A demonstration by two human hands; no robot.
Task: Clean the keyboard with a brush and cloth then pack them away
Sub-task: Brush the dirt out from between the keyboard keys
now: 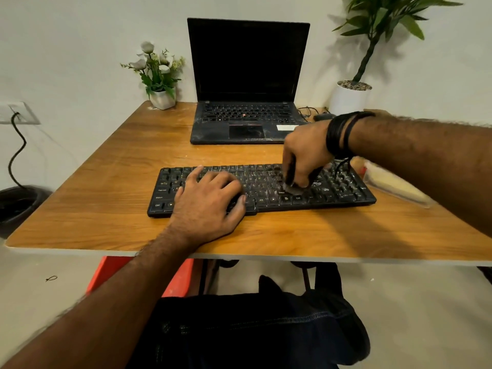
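Note:
A dusty black keyboard (269, 189) lies across the middle of the wooden table (106, 214). My left hand (210, 201) rests flat on its left half, fingers spread over the keys. My right hand (306, 153) grips a dark-handled brush (292, 182) above the right half, its pale bristles touching the keys. The brush and hand are blurred. A pale cloth-like thing in a clear wrapper (396, 186) lies just right of the keyboard, also blurred.
An open black laptop (246, 83) stands behind the keyboard. A small white flower pot (162, 98) sits at the back left, a large potted plant (350, 98) at the back right. A cable and mouse (323, 117) lie beside the laptop. A red stool (178, 278) stands under the table.

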